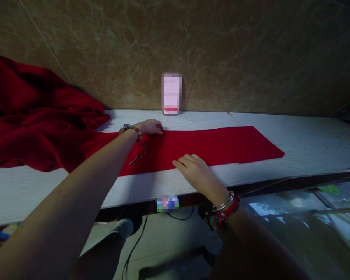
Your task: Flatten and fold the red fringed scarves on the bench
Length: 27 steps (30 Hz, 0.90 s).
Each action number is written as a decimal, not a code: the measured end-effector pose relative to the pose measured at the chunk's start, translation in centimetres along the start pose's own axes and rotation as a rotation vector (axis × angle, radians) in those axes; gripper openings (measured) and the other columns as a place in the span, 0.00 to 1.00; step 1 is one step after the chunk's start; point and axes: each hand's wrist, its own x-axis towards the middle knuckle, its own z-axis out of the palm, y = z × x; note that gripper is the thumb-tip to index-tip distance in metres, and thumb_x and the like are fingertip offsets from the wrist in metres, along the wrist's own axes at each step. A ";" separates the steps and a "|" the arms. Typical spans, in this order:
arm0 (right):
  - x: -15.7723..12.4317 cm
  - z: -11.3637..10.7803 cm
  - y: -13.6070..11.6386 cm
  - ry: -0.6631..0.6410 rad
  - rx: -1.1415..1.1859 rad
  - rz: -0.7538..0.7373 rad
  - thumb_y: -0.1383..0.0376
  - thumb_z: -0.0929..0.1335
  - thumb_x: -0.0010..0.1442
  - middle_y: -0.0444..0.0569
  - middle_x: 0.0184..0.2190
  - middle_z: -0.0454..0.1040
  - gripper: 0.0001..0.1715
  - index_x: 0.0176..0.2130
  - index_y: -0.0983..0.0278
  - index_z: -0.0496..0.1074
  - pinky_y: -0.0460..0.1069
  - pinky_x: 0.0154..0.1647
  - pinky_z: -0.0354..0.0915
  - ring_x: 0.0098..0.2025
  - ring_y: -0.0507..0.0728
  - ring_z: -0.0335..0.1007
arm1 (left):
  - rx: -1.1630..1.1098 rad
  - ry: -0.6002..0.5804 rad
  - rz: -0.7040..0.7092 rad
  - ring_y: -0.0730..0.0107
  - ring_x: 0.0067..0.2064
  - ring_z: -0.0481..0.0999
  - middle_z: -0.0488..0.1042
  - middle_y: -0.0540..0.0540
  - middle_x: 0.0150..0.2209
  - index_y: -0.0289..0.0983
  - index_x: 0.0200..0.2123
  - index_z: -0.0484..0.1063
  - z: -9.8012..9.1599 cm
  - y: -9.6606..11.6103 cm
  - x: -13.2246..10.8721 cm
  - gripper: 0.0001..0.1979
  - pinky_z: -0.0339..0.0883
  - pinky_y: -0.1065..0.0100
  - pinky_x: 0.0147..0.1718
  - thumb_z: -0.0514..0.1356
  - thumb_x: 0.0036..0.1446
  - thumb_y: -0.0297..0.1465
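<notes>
A long strip of red cloth [221, 146] lies flat across the white table [309, 144], running from a bunched red heap [32, 116] at the left. My left hand [151, 126] rests on the strip's far edge with its fingers curled down onto the cloth. At the strip's near edge, my right hand [195, 169] lies on the cloth, fingers bent and pressed together. Both wrists wear bracelets.
A small pink card [171, 94] leans upright against the brown marbled wall [221, 46] behind the table. Under the table's front edge run black cables [137, 241] over a pale floor. A glossy surface [294, 210] shows at the lower right.
</notes>
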 end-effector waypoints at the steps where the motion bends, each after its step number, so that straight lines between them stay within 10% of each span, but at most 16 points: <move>1: 0.0 0.1 0.0 0.007 -0.004 0.000 0.74 0.64 0.61 0.49 0.33 0.75 0.09 0.38 0.66 0.73 0.50 0.33 0.53 0.34 0.55 0.63 | -0.027 0.008 0.006 0.69 0.39 0.74 0.78 0.46 0.40 0.36 0.44 0.75 0.1 -0.1 0.0 0.19 0.63 0.74 0.38 0.57 0.47 0.33; 27: 0.1 0.9 -1.0 0.104 -0.038 0.029 0.75 0.62 0.61 0.47 0.26 0.70 0.11 0.31 0.65 0.71 0.50 0.29 0.50 0.28 0.53 0.60 | -0.206 0.122 -0.039 0.65 0.43 0.74 0.78 0.46 0.41 0.37 0.48 0.74 1.4 1.0 1.6 0.22 0.64 0.70 0.42 0.61 0.47 0.35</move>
